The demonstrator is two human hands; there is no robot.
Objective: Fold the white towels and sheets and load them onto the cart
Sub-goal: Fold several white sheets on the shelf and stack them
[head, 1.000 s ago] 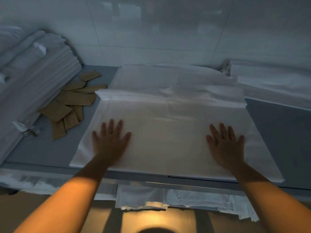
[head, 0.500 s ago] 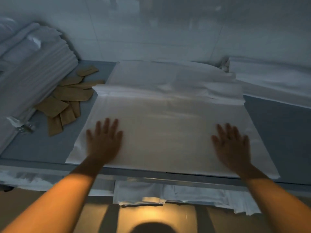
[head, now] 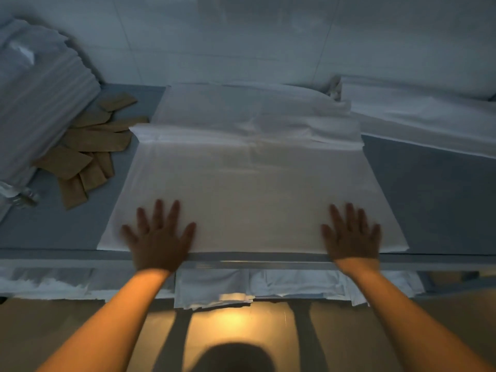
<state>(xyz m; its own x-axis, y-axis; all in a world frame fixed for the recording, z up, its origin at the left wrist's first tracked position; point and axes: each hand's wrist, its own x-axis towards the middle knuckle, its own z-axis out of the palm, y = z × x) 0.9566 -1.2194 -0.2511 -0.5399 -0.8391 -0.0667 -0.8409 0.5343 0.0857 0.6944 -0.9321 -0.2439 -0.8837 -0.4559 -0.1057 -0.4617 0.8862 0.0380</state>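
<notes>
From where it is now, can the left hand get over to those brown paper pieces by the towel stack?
Probably yes. The left hand lies flat on the white sheet and holds nothing. Between it and the brown paper pieces there is only bare grey table, so the way looks free.

Pale tiled wall [head: 241, 49]; grey table [head: 429, 197]; tan floor [head: 67, 318].

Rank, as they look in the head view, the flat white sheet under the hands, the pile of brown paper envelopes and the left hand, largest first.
1. Flat white sheet, by far the largest.
2. Pile of brown paper envelopes.
3. Left hand, though it is nearer the camera, so its true size against the pile is unsure.
</notes>
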